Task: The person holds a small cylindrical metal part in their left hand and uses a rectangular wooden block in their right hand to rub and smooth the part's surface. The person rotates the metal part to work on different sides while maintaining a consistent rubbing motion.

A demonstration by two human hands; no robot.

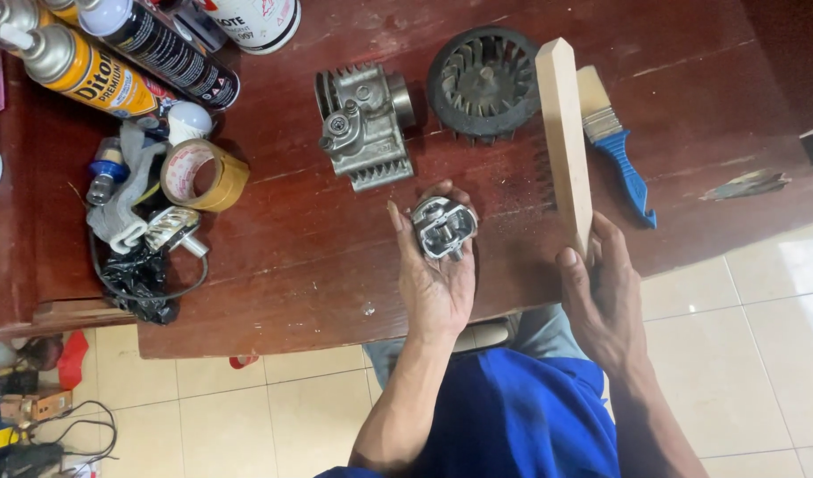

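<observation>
My left hand [435,274] lies palm up over the front of the dark red table [283,257] and holds a small shiny metal piston [442,227] in its fingers. My right hand [604,288] grips the lower end of a long wooden-handled wire brush [564,133], which points away from me with its bristles facing left. Beyond my left hand sits a finned grey metal engine cylinder [364,127]. A black round fan wheel [483,82] lies just left of the brush.
A paintbrush with a blue handle [615,146] lies right of the wooden brush. At the left are spray cans [88,66], a roll of tan tape [203,173], a rag, a black cable and small parts. A tiled floor lies below the table edge.
</observation>
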